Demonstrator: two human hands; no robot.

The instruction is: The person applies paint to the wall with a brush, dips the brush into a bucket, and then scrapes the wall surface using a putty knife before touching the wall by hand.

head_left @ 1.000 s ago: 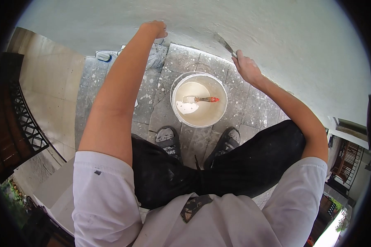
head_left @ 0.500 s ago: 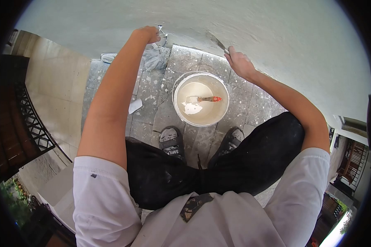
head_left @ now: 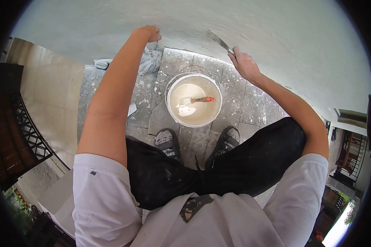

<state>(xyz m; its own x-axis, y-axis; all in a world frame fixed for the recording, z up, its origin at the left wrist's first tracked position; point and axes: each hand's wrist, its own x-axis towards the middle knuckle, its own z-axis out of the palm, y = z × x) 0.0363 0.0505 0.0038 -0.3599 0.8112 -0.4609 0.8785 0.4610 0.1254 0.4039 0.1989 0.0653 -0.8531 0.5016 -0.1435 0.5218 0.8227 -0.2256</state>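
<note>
My right hand (head_left: 246,65) is wrapped round the handle of a putty knife (head_left: 221,42), whose blade lies near the pale wall (head_left: 185,20). My left hand (head_left: 149,33) is closed against the wall at the upper left; what its fingers hold, if anything, is too small to make out. Below and between both hands stands a white bucket (head_left: 213,112) of cream-coloured paint. A brush (head_left: 201,99) with a red-tipped handle rests inside it.
Crumpled plastic (head_left: 150,61) lies at the wall's foot under my left hand. A white scrap (head_left: 132,109) sits on the paint-spotted paving (head_left: 152,92). My sandalled feet (head_left: 167,142) are just behind the bucket. A dark lattice structure (head_left: 29,123) stands at the left.
The view has shifted slightly, so the bucket and floor appear further left. The small wire-like thing by my left hand is now mostly hidden. The putty knife remains in my right hand.
</note>
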